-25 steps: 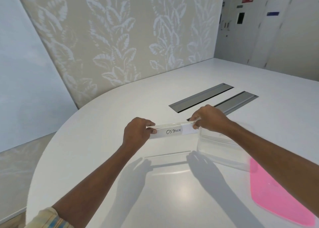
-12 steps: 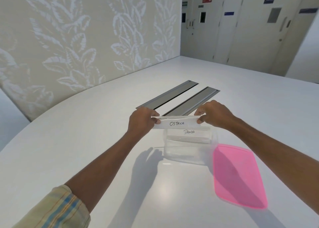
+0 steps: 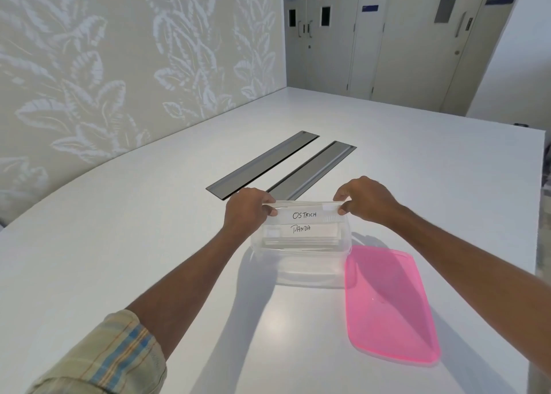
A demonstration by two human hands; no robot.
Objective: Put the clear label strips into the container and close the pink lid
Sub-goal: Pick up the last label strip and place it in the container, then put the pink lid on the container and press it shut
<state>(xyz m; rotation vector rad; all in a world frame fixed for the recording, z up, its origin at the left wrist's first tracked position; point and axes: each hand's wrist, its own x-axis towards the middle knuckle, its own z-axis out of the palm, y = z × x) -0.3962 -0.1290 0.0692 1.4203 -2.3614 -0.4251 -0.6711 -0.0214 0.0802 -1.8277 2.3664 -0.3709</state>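
Observation:
A clear label strip marked OSTRICH point(image 3: 304, 215) is held level just over the far rim of the clear container point(image 3: 310, 269). My left hand point(image 3: 247, 213) pinches its left end and my right hand point(image 3: 365, 199) pinches its right end. Inside the container lies another clear strip marked PANDA point(image 3: 301, 229) on top of more strips. The pink lid point(image 3: 387, 302) lies flat on the table, touching the container's right side.
The white table point(image 3: 149, 244) has two grey recessed cable slots point(image 3: 262, 164) just behind my hands. A leaf-patterned wall runs along the left. Doors stand at the far end, and the table's right edge is near the pink lid.
Both hands carried the OSTRICH strip from left of the container to above its far rim and lowered it slightly. The view swung right, bringing the whole pink lid into sight.

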